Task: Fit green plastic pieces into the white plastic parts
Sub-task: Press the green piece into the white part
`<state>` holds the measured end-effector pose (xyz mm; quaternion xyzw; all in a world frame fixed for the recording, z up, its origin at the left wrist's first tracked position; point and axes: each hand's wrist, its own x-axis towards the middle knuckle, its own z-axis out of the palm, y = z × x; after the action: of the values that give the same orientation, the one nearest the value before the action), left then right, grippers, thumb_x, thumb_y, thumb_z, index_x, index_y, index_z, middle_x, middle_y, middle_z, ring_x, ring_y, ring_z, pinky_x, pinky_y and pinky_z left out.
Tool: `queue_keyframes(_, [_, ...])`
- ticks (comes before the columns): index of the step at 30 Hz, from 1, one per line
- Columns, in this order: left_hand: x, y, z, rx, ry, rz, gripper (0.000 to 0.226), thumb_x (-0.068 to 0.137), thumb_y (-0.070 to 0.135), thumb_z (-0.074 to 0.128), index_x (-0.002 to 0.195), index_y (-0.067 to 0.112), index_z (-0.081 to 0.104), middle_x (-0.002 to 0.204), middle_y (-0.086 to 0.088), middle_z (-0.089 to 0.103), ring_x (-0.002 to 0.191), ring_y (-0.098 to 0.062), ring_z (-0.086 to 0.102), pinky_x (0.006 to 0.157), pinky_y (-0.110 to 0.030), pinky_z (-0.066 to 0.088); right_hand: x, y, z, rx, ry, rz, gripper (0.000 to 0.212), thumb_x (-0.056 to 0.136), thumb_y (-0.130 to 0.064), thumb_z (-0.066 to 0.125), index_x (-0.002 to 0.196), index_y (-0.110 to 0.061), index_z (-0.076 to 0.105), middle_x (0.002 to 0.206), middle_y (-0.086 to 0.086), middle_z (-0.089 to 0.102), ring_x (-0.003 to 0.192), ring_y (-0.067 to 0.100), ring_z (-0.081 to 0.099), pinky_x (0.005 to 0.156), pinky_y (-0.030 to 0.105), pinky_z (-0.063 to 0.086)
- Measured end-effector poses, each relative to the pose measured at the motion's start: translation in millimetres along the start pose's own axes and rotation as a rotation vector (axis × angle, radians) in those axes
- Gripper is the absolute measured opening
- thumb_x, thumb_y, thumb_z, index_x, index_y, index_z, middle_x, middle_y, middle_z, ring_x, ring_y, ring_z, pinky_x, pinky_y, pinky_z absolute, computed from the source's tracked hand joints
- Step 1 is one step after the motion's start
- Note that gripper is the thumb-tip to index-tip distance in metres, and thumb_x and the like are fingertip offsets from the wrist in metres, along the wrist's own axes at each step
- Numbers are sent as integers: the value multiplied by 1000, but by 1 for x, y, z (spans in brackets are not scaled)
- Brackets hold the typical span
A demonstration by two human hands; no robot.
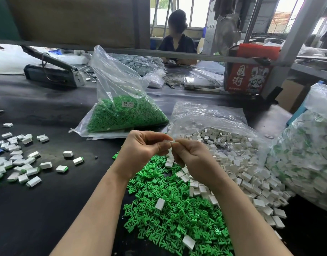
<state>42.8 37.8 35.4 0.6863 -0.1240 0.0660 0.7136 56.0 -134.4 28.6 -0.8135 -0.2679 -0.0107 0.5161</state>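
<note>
My left hand (142, 150) and my right hand (192, 159) meet above the table, fingertips together. Between them they pinch a small white plastic part (170, 141), blurred by motion; any green piece in it is hidden by the fingers. Below my hands lies a loose heap of green plastic pieces (170, 209) with a few white parts on top. A pile of white plastic parts (238, 163) spills from an open clear bag to the right.
Assembled white-and-green parts (20, 161) lie scattered at the left on the black table (48, 209). A clear bag of green pieces (125, 115) stands behind my hands. A large bag of finished parts (310, 154) fills the right edge. Another person sits across the table.
</note>
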Motion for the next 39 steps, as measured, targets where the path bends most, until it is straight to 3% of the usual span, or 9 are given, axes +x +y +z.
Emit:
queue_keyframes(12, [0, -3, 1, -32, 11, 2, 16, 68, 13, 78, 84, 9, 79, 81, -16, 75, 71, -20, 70, 67, -23, 57, 1, 4, 1, -109, -19, -48, 27, 102, -20, 50, 81, -6, 60, 61, -12, 43, 53, 1, 36, 52, 21, 31])
queue_keyframes(17, [0, -1, 0, -111, 14, -17, 18, 70, 12, 76, 88, 9, 78, 85, -15, 76, 73, -19, 71, 67, -23, 58, 1, -2, 1, -28, 4, -75, 33, 102, -19, 50, 69, -21, 54, 57, -11, 48, 53, 4, 42, 51, 22, 35])
queue_keyframes(19, [0, 2, -1, -141, 9, -15, 19, 73, 11, 75, 91, 8, 78, 86, -14, 76, 73, -17, 72, 66, -21, 56, 2, -6, 0, 36, 11, -99, 30, 98, -27, 54, 70, -19, 57, 58, -10, 51, 54, 4, 45, 52, 22, 38])
queue_keyframes(23, [-1, 4, 0, -161, 16, -8, 18, 74, 17, 75, 91, 14, 78, 90, -11, 76, 83, -22, 70, 75, -32, 59, 2, -9, 2, 69, 40, -68, 39, 81, -50, 60, 76, -12, 61, 64, 2, 56, 53, 6, 45, 52, 22, 39])
queue_keyframes(26, [0, 6, 2, -230, 33, -9, 22, 64, 25, 78, 86, 23, 79, 86, -2, 75, 84, -14, 68, 73, -22, 55, 1, -9, 0, 215, 63, -8, 34, 86, -48, 55, 79, -15, 63, 67, 1, 62, 56, 7, 48, 54, 21, 39])
queue_keyframes(29, [2, 4, 2, -284, 29, 2, 21, 63, 25, 78, 84, 24, 78, 86, 3, 74, 83, -8, 66, 78, -21, 50, 1, -9, -2, 488, 40, 92, 49, 91, -53, 48, 92, -10, 71, 76, 6, 68, 63, 11, 54, 56, 22, 41])
queue_keyframes(33, [2, 1, 8, -319, 8, -3, 40, 56, 35, 90, 90, 19, 78, 102, -12, 71, 99, -28, 61, 100, -45, 41, 4, -12, 7, 744, -45, 138, 49, 83, -60, 57, 94, -15, 75, 85, 9, 71, 67, 12, 56, 56, 21, 41])
queue_keyframes(36, [2, 1, 9, -308, 8, -5, 43, 59, 36, 91, 94, 15, 78, 100, -18, 68, 94, -32, 54, 89, -46, 41, 5, -13, 12, 842, -55, 115, 44, 85, -53, 60, 95, -12, 73, 86, 5, 70, 68, 10, 57, 56, 19, 42])
queue_keyframes(39, [3, 4, 8, -148, 30, 46, 28, 73, 24, 80, 98, 12, 77, 91, -5, 71, 75, -15, 58, 74, -28, 50, 5, -12, 11, 870, -29, 120, 42, 85, -50, 62, 95, -10, 70, 85, 5, 67, 70, 12, 54, 56, 19, 41])
